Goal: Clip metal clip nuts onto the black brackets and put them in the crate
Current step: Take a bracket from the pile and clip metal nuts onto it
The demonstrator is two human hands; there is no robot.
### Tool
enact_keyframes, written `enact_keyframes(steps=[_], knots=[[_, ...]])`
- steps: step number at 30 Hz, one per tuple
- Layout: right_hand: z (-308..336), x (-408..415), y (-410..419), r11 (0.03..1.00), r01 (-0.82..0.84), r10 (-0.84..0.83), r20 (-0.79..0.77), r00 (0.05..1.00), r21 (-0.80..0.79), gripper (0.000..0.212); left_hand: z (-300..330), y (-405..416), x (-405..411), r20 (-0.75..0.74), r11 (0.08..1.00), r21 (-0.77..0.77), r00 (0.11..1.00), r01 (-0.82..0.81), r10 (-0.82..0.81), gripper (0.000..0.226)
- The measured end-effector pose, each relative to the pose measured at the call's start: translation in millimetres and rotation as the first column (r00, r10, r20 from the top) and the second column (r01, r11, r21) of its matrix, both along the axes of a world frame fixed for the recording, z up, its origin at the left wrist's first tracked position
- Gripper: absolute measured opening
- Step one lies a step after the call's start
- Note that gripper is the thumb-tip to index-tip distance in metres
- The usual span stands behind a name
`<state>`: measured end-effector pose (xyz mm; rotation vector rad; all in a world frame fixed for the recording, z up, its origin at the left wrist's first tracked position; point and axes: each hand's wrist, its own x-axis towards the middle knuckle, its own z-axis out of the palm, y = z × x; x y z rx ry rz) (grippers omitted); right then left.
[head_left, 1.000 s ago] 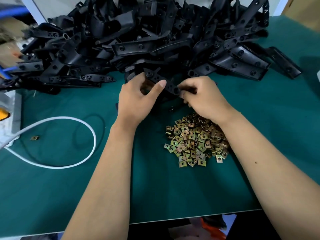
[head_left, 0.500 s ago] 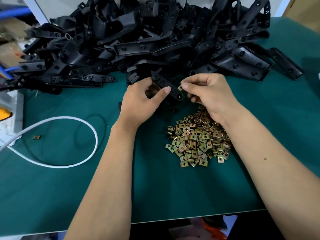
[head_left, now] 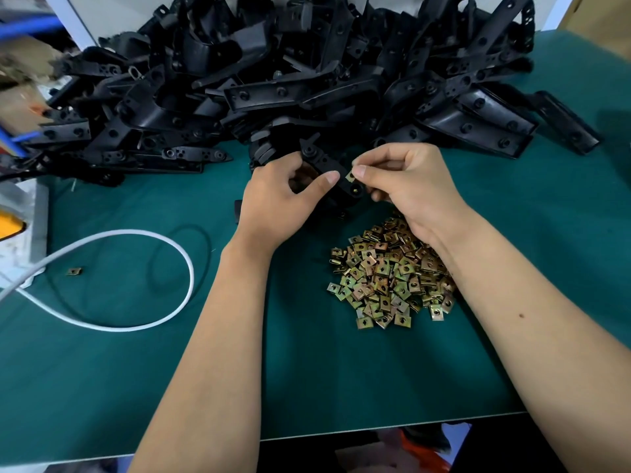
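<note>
Green mat, bracket heap behind, nut pile front.
Left hand grips 1 bracket; right hand pinches 1 nut at its edge. Risk: skewed nut slips, drops. No crate visible.

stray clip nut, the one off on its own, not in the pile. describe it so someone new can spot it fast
Start at the white cable looping across the left of the green mat. Just left of that loop, close to the grey object at the mat's left edge, a stray clip nut lies flat. It is the only brass-coloured nut lying by itself; the rest sit heaped in the clip nut pile under the right forearm.
</note>
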<state>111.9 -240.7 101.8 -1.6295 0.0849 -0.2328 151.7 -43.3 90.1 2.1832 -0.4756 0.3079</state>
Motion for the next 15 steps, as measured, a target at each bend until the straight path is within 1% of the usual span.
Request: enact_keyframes(steps=[6,15], knots=[[-0.9,0.0,1.8,0.997,-0.009,0.012,0.038,0.999,-0.071,0.022,1.2,-1.6,-0.9,-0.009,1.0,0.012,1.0,-0.02,0.02,0.038],[3.0,-4.3,5.3,0.997,-0.048,0.05,0.027,0.998,-0.068,0.026,4.3,-3.0,-4.5,-0.038,1.0,0.011,0.999,-0.026,0.027,0.037]])
